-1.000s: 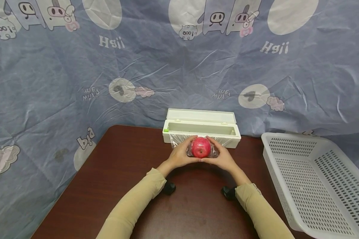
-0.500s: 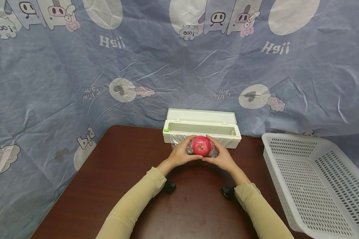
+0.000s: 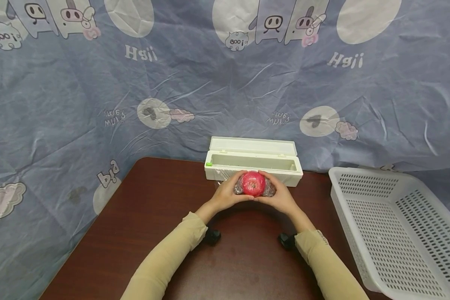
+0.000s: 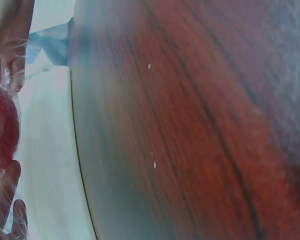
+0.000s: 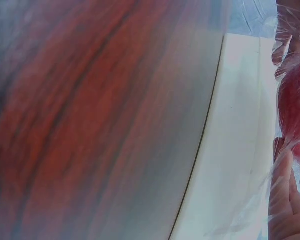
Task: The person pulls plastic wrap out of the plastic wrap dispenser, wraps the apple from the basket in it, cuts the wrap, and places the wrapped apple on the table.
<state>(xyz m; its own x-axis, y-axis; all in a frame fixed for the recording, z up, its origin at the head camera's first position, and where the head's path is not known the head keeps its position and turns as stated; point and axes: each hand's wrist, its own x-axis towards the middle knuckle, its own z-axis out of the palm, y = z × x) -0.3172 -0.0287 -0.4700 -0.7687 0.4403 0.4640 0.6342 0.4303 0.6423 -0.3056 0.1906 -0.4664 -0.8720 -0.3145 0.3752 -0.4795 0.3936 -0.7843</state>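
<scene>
In the head view, a red apple point(image 3: 253, 183) wrapped in clear cling film point(image 3: 269, 190) sits between both hands. My left hand point(image 3: 225, 195) holds its left side, and my right hand point(image 3: 282, 197) grips the right, the thumbs meeting below the fruit. Bunched film shows at either side of the apple. Just behind the hands stands a white cling film box point(image 3: 293, 179) with its lid point(image 3: 253, 146) raised. A strip of film lies over the box's front at the left. Both wrist views catch the apple only at the edge, with fingers and film around it.
A white perforated plastic basket point(image 3: 354, 233) stands at the right of the brown table point(image 3: 150, 200). A small green piece point(image 3: 208, 164) sits on the box's left end. Behind the table hangs a blue printed cloth point(image 3: 210, 91).
The apple has turned between the fingers, its dimpled end shifting. The film spread before the box shows less than a second ago. Both hands stay almost in place.
</scene>
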